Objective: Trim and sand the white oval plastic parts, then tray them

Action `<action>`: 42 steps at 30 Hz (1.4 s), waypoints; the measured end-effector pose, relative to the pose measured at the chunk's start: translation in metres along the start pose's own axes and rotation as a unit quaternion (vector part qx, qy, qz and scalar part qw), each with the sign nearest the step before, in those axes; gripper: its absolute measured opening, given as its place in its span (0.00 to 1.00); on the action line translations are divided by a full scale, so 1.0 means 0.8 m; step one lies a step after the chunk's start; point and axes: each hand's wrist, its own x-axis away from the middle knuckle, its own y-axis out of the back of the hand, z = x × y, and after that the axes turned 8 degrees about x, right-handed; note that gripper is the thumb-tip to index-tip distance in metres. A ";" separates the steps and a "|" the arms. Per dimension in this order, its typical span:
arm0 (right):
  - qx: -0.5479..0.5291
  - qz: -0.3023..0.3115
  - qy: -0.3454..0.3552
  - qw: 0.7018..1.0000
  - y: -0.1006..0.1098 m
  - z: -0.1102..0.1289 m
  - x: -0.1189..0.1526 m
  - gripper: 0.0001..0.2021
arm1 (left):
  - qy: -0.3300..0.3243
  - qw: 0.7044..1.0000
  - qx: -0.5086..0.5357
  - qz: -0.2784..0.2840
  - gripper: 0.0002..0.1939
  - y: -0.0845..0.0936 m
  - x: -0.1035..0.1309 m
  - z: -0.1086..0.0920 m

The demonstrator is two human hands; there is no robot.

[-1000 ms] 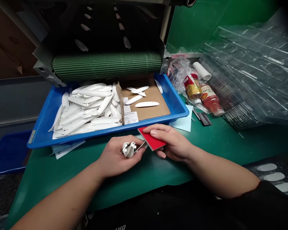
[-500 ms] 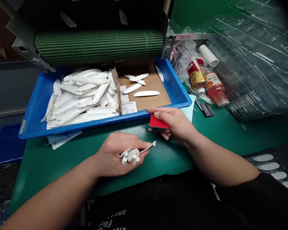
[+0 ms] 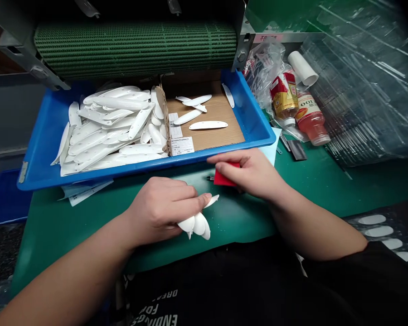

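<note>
My left hand is closed around several long white plastic pieces, whose rounded ends stick out below the fingers. Between its thumb and forefinger one more white piece points right. My right hand grips a flat red block, with the forefinger stretched out to the left. The two hands are apart above the green table. Just left of the red block, a small dark tool tip shows; the rest of it is hidden.
A blue bin stands ahead, a pile of white pieces on its left and several on cardboard at right. Behind it is a green conveyor belt. Bottles and stacked clear trays lie on the right.
My left hand has turned over, so the pieces now show their smooth outer faces instead of their clipped ends. The right hand keeps the red block, and the view has shifted slightly.
</note>
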 end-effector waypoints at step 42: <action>0.313 0.119 0.033 0.942 -0.030 -0.018 -0.008 0.18 | 0.454 0.863 -0.214 0.062 0.13 0.107 0.022 0.106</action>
